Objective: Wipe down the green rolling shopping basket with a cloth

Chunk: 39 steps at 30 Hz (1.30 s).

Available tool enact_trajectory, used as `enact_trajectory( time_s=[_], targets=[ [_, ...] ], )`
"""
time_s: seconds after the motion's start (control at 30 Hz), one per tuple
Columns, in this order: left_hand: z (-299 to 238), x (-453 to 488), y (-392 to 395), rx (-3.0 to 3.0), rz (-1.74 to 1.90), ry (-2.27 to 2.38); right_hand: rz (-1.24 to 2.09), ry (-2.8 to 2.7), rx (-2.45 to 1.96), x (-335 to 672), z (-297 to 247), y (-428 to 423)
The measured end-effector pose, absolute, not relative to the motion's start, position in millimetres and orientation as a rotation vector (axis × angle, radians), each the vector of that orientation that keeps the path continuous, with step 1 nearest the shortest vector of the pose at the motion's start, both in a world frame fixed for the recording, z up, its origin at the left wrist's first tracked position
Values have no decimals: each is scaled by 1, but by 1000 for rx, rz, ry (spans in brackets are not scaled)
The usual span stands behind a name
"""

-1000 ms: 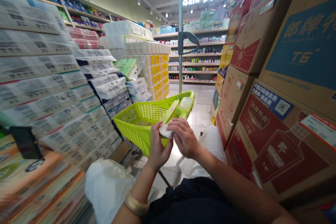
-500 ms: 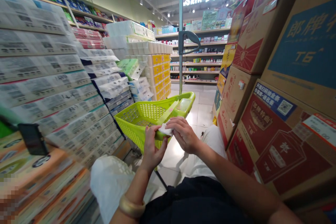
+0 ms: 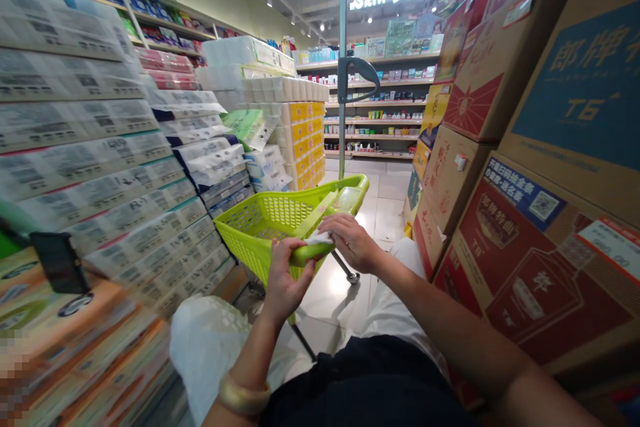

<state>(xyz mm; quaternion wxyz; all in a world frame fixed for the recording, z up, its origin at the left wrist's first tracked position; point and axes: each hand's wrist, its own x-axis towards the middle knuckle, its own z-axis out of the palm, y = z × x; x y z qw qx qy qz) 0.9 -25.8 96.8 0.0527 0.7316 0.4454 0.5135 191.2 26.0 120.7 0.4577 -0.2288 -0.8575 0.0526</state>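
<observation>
Head view: right hand (image 3: 351, 241) and white tissue (image 3: 318, 238) have shifted slightly forward. That hand pinches the tissue at the near rim of the green basket (image 3: 246, 247). Left hand (image 3: 286, 275) clasps this rim, thumb below. Cartons (image 3: 450, 177) stand right.

Near centre, the right hand (image 3: 353, 240) is partly hiding the white wad (image 3: 317, 239); we are seeing lower-left orange packs (image 3: 95, 340) blurred.
</observation>
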Motion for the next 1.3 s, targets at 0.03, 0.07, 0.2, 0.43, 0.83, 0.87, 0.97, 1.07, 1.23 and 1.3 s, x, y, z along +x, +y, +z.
enact_trajectory(
  time_s=[0.03,0.07,0.2,0.43,0.83,0.87,0.97,1.07,1.23,1.3],
  targets=[
    [97,0,-26,2219,1556,1356,117,-2132,-582,193,124,32],
    [97,0,-25,2214,1552,1358,108,-2143,-603,195,127,40],
    [97,-2,-24,2192,1567,1370,123,-2138,-736,210,140,84],
    [99,-5,-28,2171,1575,1376,55,-2201,-815,206,145,93],
    [102,-15,-31,2142,1539,1329,66,-2236,-1076,218,156,121],
    [101,-15,-31,2132,1550,1325,53,-2236,-1079,217,156,122],
    [100,-19,-32,2094,1590,1336,29,-2229,-1055,213,155,117],
    [99,-25,-32,2033,1600,1375,45,-2194,-1017,210,152,109],
    [99,-37,-29,1940,1623,1399,43,-2154,-989,203,147,91],
    [101,-43,-27,1887,1624,1411,52,-2156,-944,196,147,80]
  ],
)
